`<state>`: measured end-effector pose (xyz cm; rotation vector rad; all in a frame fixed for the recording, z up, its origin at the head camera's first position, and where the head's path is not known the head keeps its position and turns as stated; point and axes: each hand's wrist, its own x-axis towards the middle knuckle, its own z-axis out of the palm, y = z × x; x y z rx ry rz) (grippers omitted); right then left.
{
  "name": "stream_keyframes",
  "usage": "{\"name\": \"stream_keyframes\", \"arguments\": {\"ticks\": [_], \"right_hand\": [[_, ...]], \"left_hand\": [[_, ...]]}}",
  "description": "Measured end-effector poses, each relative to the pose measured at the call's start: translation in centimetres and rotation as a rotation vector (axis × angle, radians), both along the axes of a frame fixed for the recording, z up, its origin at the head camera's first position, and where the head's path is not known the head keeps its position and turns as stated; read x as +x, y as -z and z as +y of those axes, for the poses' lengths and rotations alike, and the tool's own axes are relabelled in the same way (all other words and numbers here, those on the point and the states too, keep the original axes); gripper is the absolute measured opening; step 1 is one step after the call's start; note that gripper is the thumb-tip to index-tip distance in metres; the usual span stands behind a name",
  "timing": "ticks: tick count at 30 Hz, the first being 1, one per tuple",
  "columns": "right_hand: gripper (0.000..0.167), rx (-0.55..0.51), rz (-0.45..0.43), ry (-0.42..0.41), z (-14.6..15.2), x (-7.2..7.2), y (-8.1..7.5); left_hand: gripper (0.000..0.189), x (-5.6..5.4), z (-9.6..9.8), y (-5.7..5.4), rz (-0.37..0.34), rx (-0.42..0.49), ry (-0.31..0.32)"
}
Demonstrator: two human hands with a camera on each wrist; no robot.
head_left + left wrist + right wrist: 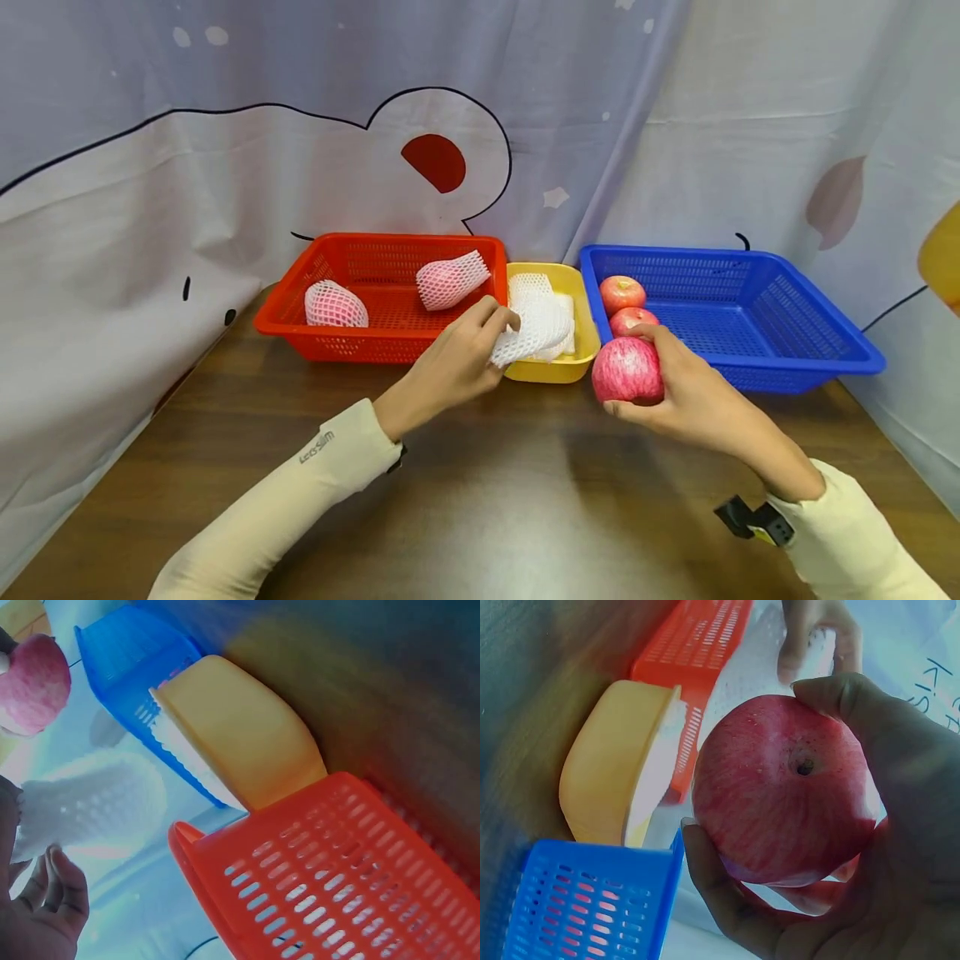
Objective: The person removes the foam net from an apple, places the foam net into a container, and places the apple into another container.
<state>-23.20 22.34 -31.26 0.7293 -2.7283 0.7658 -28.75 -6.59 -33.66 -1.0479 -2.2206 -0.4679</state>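
My left hand pinches one end of a white foam net sleeve, which overlaps the yellow basket in the head view. In the left wrist view the sleeve stretches out from the fingertips, its mesh somewhat blurred. My right hand grips a red apple in front of the blue basket's left corner. Up close in the right wrist view, thumb and fingers wrap the apple, with a dark dimple facing the camera.
More white net sleeves lie in the yellow basket. A red basket at left holds two apples in nets, one netted apple near its left side. Two bare apples sit in the blue basket. A printed curtain hangs behind.
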Motion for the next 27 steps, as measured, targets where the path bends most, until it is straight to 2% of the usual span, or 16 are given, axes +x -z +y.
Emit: {"name": "stream_keyframes", "arguments": {"ticks": [7,15,22,27], "right_hand": [[0.084,-0.002,-0.034,0.03,0.9,0.0,-0.8],[0.088,0.026,-0.069,0.131,1.8,-0.7,-1.3],[0.085,0.003,-0.047,0.16,3.1,-2.6,-1.6],[0.085,-0.021,-0.124,0.21,4.1,-4.0,-2.2]], "left_hand": [[0.034,-2.0,2.5,-0.4,0.051,-0.106,-0.057],[0.021,-3.8,4.6,0.6,0.139,-0.251,-0.127],[0.019,-4.9,5.7,0.9,0.165,-0.329,-0.193],[0.022,-5.4,6.7,0.8,0.17,-0.376,-0.229]]}}
